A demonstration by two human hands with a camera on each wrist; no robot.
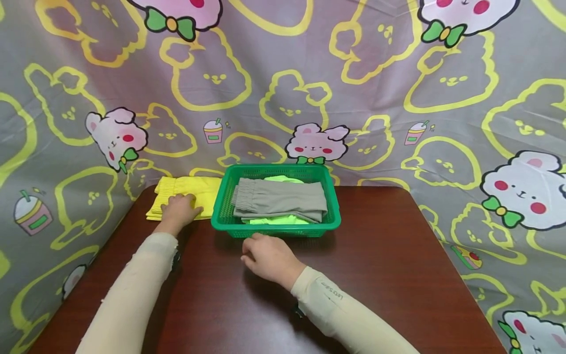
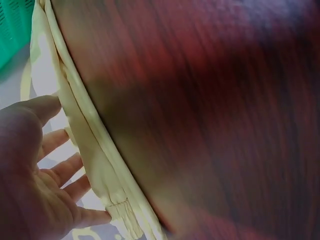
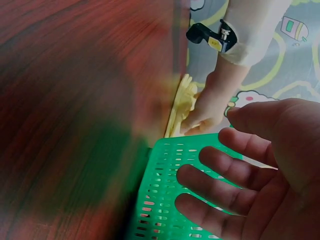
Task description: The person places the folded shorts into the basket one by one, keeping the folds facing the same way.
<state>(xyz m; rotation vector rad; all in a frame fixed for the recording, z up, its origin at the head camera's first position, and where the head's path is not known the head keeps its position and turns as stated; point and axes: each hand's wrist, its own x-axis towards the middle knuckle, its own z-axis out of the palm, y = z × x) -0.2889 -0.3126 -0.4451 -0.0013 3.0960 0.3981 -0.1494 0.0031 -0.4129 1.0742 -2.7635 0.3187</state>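
Folded yellow shorts [image 1: 208, 194] with an elastic waistband lie on the table left of a green plastic basket [image 1: 276, 231]. My left hand [image 1: 179, 212] rests on top of the yellow shorts, fingers spread; in the left wrist view its fingertips [image 2: 75, 162] touch the cloth's upper side. Inside the basket lies a folded grey garment [image 1: 283, 196] with a gathered waistband, over neon green cloth [image 1: 283, 220]. In front of the basket hovers my right hand [image 1: 269, 258], holding nothing. Its fingers [image 3: 220, 182] look loosely bent beside the basket's near wall in the right wrist view.
A dark red-brown wooden table [image 1: 376, 275] carries everything. Behind it and at both sides hangs a grey curtain [image 1: 371, 98] printed with yellow outlines and cartoon rabbits. The basket stands near the table's back edge. A black wrist device [image 3: 212, 37] sits on the left forearm.
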